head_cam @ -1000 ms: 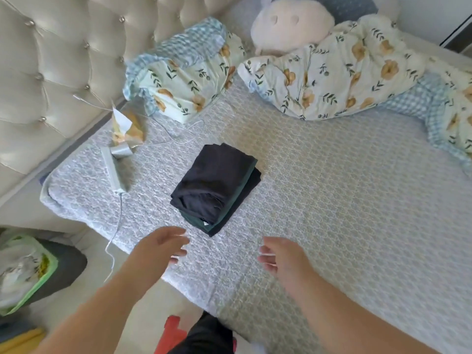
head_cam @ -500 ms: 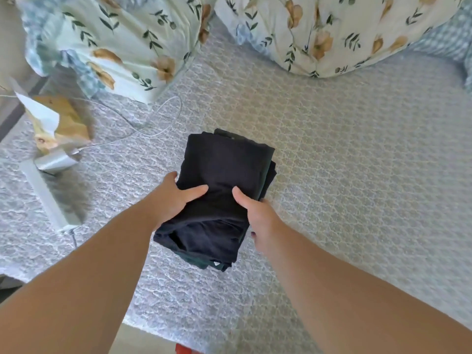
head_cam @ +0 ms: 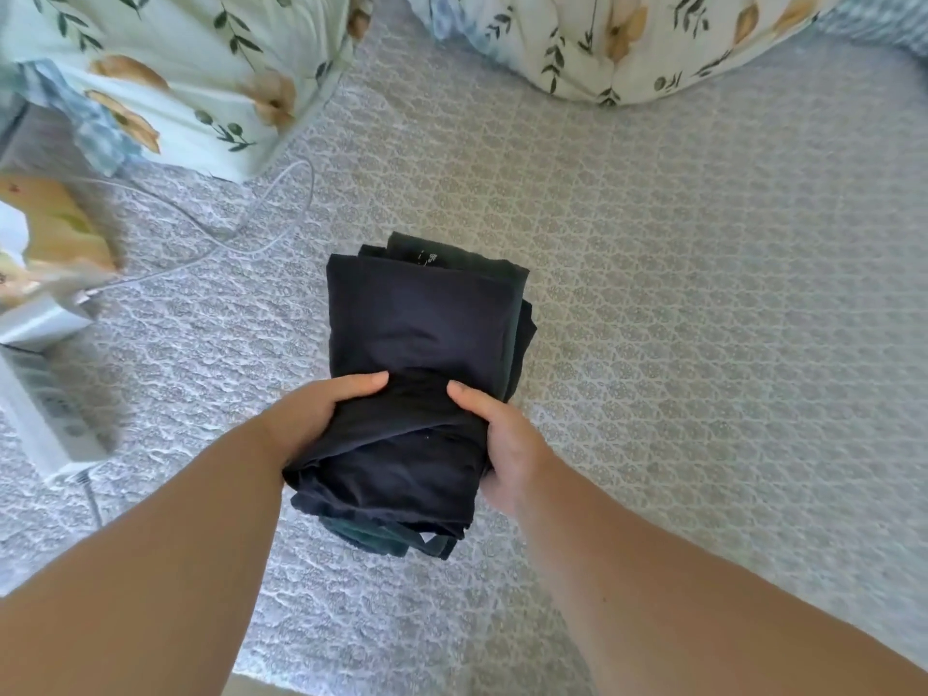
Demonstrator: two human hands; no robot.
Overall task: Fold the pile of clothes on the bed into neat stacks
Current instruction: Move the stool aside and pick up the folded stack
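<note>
Gripping the stack of clothes (head_cam: 422,374) from both sides, my left hand (head_cam: 311,419) and right hand (head_cam: 507,444) each lay a thumb on top, with the other fingers curled out of sight under its near end. The stack is soft dark navy fabric, folded into a rough rectangle, with a dark green piece showing at its bottom edge; it lies in the middle of the bed (head_cam: 678,293). A small pale mark sits on the far fold, too small for me to read. The bed cover is grey, quilted in a repeating lacy pattern. Beyond it lie a floral pillow (head_cam: 191,77) and a floral duvet (head_cam: 627,42). A thin white cable (head_cam: 281,203) loops at the left, near a white power strip (head_cam: 45,419).
</note>
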